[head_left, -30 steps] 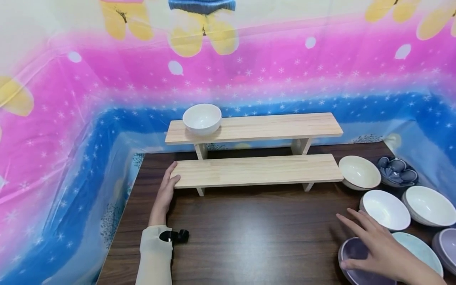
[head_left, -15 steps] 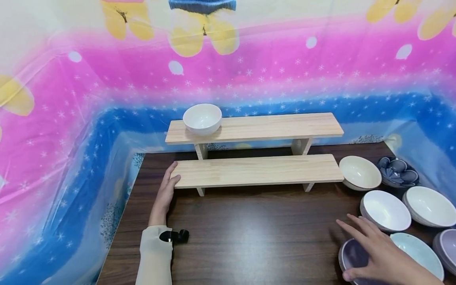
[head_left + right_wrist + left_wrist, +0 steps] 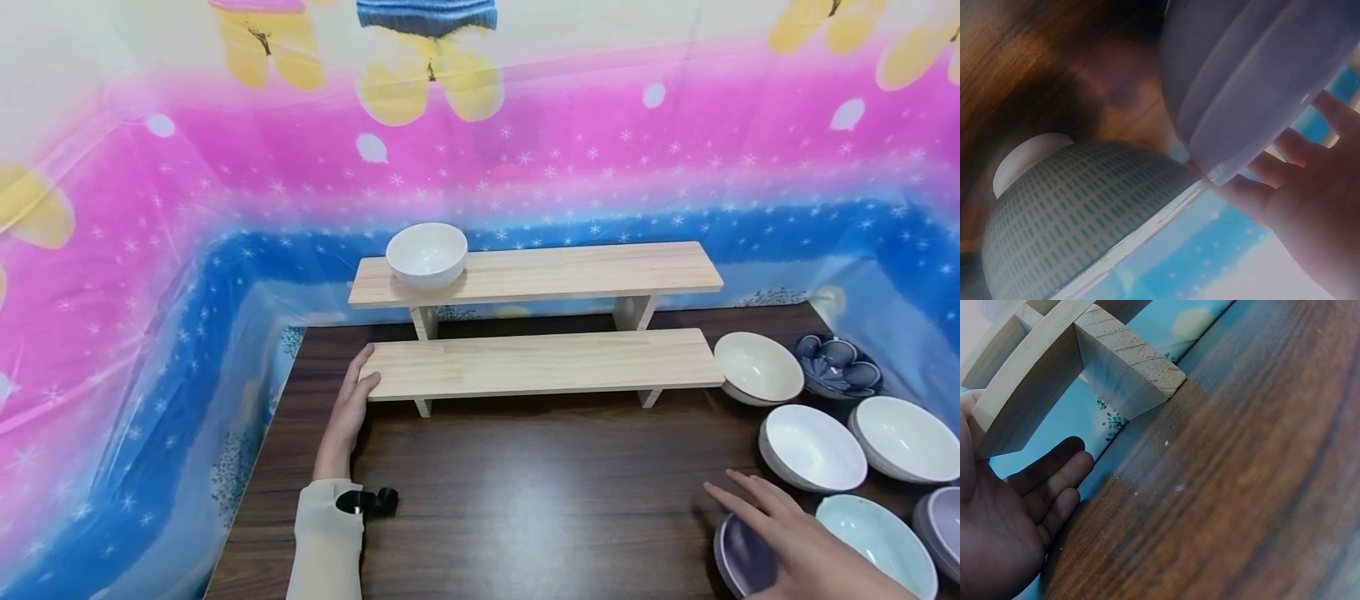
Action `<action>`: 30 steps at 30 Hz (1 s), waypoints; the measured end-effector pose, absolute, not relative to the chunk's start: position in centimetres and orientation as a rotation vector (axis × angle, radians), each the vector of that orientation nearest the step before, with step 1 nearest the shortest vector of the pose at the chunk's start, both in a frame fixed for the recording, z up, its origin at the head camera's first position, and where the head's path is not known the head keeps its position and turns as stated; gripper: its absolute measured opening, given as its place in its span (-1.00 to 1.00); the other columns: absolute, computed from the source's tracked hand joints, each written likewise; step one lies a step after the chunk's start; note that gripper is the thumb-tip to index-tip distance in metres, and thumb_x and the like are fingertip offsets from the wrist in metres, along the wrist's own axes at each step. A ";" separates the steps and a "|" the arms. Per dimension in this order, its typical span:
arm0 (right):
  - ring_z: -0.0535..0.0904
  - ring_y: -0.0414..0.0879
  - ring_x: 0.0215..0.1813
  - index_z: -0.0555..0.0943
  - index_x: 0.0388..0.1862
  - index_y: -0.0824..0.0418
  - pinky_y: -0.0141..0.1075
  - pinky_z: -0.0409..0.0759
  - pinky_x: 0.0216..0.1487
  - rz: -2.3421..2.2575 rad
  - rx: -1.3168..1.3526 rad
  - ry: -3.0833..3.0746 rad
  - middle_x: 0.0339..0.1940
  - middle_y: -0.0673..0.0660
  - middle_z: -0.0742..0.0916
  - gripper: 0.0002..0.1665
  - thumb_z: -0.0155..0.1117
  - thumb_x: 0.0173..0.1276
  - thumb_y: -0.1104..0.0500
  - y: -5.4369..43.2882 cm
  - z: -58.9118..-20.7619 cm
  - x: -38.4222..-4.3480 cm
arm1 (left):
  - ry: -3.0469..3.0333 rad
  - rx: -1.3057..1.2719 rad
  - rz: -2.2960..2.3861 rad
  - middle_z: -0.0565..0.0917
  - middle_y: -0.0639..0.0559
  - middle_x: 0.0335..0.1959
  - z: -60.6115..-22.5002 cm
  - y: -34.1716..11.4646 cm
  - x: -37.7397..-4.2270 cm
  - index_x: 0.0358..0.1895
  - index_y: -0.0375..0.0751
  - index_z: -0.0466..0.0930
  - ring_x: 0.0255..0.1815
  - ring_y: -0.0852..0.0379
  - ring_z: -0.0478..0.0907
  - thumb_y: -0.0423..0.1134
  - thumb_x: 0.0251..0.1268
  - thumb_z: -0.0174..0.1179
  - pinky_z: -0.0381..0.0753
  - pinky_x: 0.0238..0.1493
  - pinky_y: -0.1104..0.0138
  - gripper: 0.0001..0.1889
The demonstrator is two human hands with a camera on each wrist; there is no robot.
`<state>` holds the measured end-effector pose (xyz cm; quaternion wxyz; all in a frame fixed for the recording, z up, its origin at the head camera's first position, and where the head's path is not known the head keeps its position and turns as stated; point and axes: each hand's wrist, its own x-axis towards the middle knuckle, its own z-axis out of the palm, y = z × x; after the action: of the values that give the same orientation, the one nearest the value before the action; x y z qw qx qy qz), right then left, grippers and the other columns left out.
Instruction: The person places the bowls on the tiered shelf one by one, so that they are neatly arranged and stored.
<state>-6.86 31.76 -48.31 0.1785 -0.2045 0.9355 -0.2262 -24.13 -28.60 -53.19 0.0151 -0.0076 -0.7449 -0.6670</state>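
Note:
My left hand holds the left end of the lower board of a two-tier wooden shelf. The left wrist view shows the board's end between thumb and palm, the other fingers loosely extended below it. A white bowl sits on the upper tier, towards the left. At lower right, my right hand hovers over a purple bowl, fingers spread. In the right wrist view the fingers show past the rim of this ribbed purple bowl; whether they touch it I cannot tell.
Right of the shelf stand a cream bowl, white bowls, a pale blue bowl, another purple bowl and a dark bowl holding small dark dishes. A printed cloth hangs behind the dark wooden table.
My right hand has moved slightly down and nearer, its thumb now out of sight, and more of the pale blue bowl shows. The left hand stays at the shelf end.

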 end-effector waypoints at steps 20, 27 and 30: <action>0.37 0.60 0.33 0.42 0.58 0.15 0.55 0.45 0.02 -0.424 -0.651 2.599 0.44 0.51 0.45 0.31 0.51 0.00 -0.56 32.6 -48.1 -6.4 | -2.326 -0.017 -2.073 -0.06 -0.03 0.75 -53.2 -28.4 -24.1 0.74 -0.05 0.01 0.74 -0.09 -0.21 -0.19 0.74 -0.12 -0.21 0.62 -0.15 -0.37; 0.40 0.58 0.30 0.42 0.59 0.06 0.51 0.51 -0.14 -0.391 -0.641 2.618 0.44 0.52 0.44 0.26 0.51 0.04 -0.56 32.4 -48.1 -6.2 | -2.308 -0.026 -2.082 -0.05 -0.02 0.75 -53.2 -28.5 -24.0 0.74 -0.05 0.02 0.74 -0.08 -0.20 -0.20 0.73 -0.12 -0.21 0.62 -0.14 -0.37; 0.42 0.53 0.29 0.43 0.58 0.04 0.49 0.52 -0.15 -0.366 -0.636 2.626 0.43 0.48 0.46 0.27 0.50 0.01 -0.59 32.1 -48.1 -6.4 | -2.300 -0.025 -2.088 -0.04 -0.02 0.75 -53.2 -28.5 -24.1 0.74 -0.06 0.03 0.74 -0.08 -0.20 -0.20 0.73 -0.11 -0.21 0.62 -0.13 -0.38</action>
<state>-6.36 32.14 -48.12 0.2059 -0.2282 0.9425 -0.1312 -24.06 -28.53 -53.21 0.0176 -0.0079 -0.7402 -0.6721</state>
